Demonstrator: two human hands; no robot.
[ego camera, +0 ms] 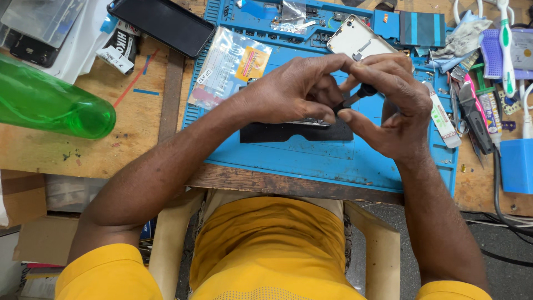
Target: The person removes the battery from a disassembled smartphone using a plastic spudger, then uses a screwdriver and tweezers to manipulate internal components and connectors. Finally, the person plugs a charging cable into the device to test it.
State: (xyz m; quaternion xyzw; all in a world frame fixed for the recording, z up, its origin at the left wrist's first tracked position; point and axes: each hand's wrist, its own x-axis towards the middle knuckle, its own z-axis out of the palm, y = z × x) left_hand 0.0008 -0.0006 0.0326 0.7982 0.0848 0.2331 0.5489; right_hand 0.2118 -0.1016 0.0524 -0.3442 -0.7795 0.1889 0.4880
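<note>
My left hand point(288, 91) presses down on a thin flat phone part point(311, 122), mostly hidden under my fingers, that lies on a small black pad point(277, 132) on the blue work mat point(311, 161). My right hand point(388, 103) grips a small black-handled screwdriver point(363, 91), its tip angled down to the left toward the part. The fingertips of both hands meet above the part.
A white phone back cover point(358, 39) lies behind my hands. A clear packet point(230, 66) and a black phone point(161, 22) sit at the left rear, a green bottle point(50, 105) far left. Tubes, tweezers and a toothbrush point(504, 39) crowd the right side.
</note>
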